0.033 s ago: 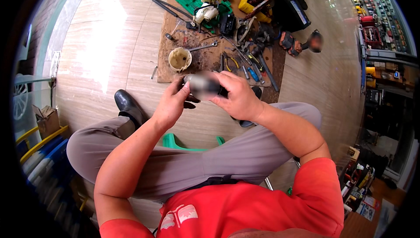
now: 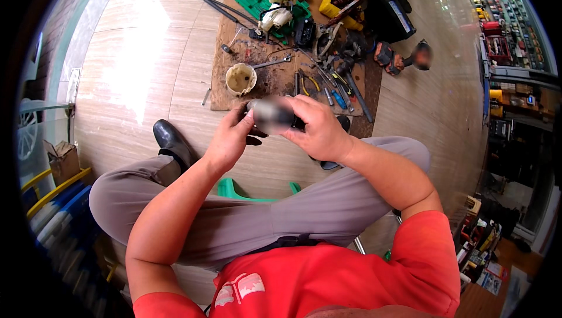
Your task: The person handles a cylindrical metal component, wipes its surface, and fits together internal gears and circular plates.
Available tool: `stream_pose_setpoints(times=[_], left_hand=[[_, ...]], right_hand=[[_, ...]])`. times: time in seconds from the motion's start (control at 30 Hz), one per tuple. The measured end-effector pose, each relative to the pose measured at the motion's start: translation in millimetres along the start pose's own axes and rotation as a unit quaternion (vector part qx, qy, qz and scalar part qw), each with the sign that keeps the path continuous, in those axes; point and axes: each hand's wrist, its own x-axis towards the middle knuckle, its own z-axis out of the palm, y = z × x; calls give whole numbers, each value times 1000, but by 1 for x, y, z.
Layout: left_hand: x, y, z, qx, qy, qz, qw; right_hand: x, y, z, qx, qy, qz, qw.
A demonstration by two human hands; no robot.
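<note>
Between my hands, above the near edge of a stained board (image 2: 225, 101), is a dark cylindrical part with a silvery end (image 2: 273, 116); blur hides its details. My left hand (image 2: 228, 138) grips its left end, thumb on top and blackened fingertips beneath. Around the right end are the fingers and thumb of my right hand (image 2: 321, 128). Just beyond stands a cream tub (image 2: 240, 79) with a dirty inside, and a wrench (image 2: 271, 62) lies beside it. Yellow-handled pliers (image 2: 310, 83), a blue-handled screwdriver (image 2: 338, 99) and a long dark-handled tool (image 2: 359, 98) lie past my right hand.
Farther back are an open green case (image 2: 252, 2), a white machine part (image 2: 276, 16) and a yellow container (image 2: 335, 3). An orange-and-black power tool (image 2: 391, 58) rests right of the board. A green stool (image 2: 231, 190) shows between my bent legs. Stocked shelves (image 2: 506, 19) line the right.
</note>
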Motion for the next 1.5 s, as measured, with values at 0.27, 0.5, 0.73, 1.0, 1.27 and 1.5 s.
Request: stream_pose_setpoints(times=[0.27, 0.5, 0.73, 1.0, 1.27, 1.5], left_hand=[[-1, -3, 0, 8, 3, 4, 1000], [1, -5, -1, 1, 8, 6, 1000], [-2, -3, 0, -45, -15, 17, 999], [-2, -4, 0, -82, -24, 16, 996], [-1, -5, 0, -92, -32, 17, 995], [-4, 2, 4, -133, -36, 32, 990]], right_hand=[[-1, -6, 0, -2, -4, -22, 1000], [-1, -4, 0, -10, -8, -27, 1000], [0, -6, 1, 2, 21, -50, 999], [-2, -6, 0, 13, 21, -50, 998], [-5, -6, 1, 24, 32, -45, 998], [-6, -7, 1, 35, 33, -61, 997]])
